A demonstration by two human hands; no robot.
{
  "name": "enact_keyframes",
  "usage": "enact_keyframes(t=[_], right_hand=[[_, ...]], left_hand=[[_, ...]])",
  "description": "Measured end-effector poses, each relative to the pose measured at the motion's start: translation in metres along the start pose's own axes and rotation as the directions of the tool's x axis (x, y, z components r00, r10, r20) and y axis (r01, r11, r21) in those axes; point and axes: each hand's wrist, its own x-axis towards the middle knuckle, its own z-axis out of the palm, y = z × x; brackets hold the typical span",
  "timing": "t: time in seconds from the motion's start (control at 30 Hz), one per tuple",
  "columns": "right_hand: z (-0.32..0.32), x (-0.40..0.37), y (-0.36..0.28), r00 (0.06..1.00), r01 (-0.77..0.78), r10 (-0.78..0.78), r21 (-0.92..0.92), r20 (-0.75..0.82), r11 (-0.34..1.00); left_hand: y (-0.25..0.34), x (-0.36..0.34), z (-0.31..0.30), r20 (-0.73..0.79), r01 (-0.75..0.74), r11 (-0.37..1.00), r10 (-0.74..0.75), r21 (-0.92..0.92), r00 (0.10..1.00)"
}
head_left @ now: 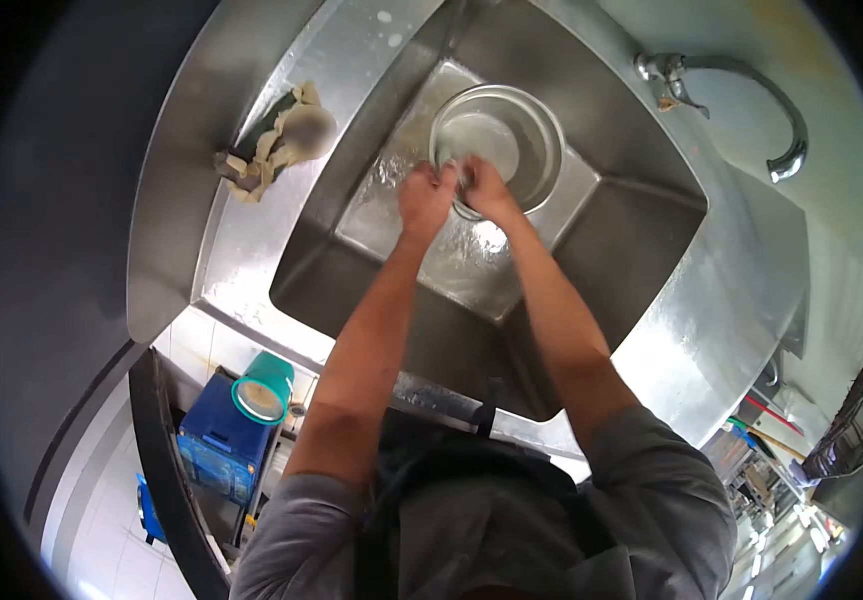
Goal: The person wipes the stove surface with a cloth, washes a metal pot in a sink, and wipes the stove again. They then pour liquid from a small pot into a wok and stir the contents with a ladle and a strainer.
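Observation:
A round steel bowl (pixel 512 135) with water in it sits at the bottom of a deep steel sink (pixel 642 250). Both my hands are down in the sink at the bowl's near rim. My left hand (pixel 425 198) has its fingers closed at the rim's left side. Close beside it, my right hand (pixel 487 190) grips the near edge of the bowl. The two hands touch each other. Something small may be held between them, but it is hidden.
A tap (pixel 752 95) curves over the sink's far right corner. A crumpled cloth and green scourer (pixel 282 140) lie on the steel counter at the left. Below the counter stand a teal cup (pixel 262 388) and a blue container (pixel 220 445) on the floor.

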Motion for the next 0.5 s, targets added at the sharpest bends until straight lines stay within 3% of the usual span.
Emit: enact_keyframes(t=[0.03, 0.13, 0.17, 0.2, 0.27, 0.3, 0.37, 0.4, 0.43, 0.47, 0.5], right_hand=[[-0.023, -0.002, -0.005, 0.979, 0.092, -0.036, -0.276, 0.202, 0.957], [-0.045, -0.015, -0.002, 0.821, 0.084, 0.118, -0.322, 0.559, 0.943], [-0.038, -0.007, -0.007, 0.889, -0.106, 0.195, -0.228, 0.415, 0.968], [-0.022, 0.005, -0.016, 0.915, -0.279, 0.295, -0.097, 0.274, 0.955], [0.004, 0.034, -0.029, 0.850, -0.518, 0.526, 0.235, 0.033, 0.823], [0.009, 0.041, -0.019, 0.897, -0.408, 0.440, 0.297, -0.047, 0.863], [0.018, 0.054, -0.001, 0.940, -0.152, 0.254, 0.385, -0.229, 0.910], [0.014, 0.047, -0.001, 0.990, -0.078, 0.093, 0.143, -0.103, 0.987], [0.008, 0.028, 0.002, 0.998, 0.037, -0.031, -0.097, 0.060, 0.995], [0.001, 0.009, 0.001, 0.962, 0.189, -0.111, -0.312, 0.249, 0.931], [-0.009, -0.006, -0.013, 0.955, 0.170, -0.038, -0.439, 0.295, 0.882]], left_hand=[[0.030, 0.008, -0.026, 0.017, 0.082, 0.997, -0.082, 0.013, 0.996], [-0.004, 0.035, -0.030, 0.182, -0.076, 0.996, 0.065, 0.056, 0.981], [0.006, 0.025, -0.037, 0.366, 0.143, 0.990, -0.128, -0.014, 0.922], [0.009, 0.015, -0.034, 0.421, 0.264, 0.964, -0.229, -0.026, 0.878], [0.014, 0.001, -0.029, 0.522, 0.490, 0.871, -0.405, -0.028, 0.751], [0.031, -0.001, -0.045, 0.627, 0.595, 0.796, -0.409, -0.110, 0.663], [0.023, 0.010, -0.044, 0.624, 0.539, 0.813, -0.307, -0.221, 0.719], [0.018, 0.021, -0.040, 0.623, 0.507, 0.816, -0.248, -0.278, 0.742], [0.012, 0.040, -0.040, 0.533, 0.416, 0.883, -0.251, -0.215, 0.808], [0.016, 0.043, -0.046, 0.538, 0.394, 0.892, -0.225, -0.222, 0.812], [0.024, 0.044, -0.057, 0.539, 0.374, 0.899, -0.203, -0.229, 0.817]])
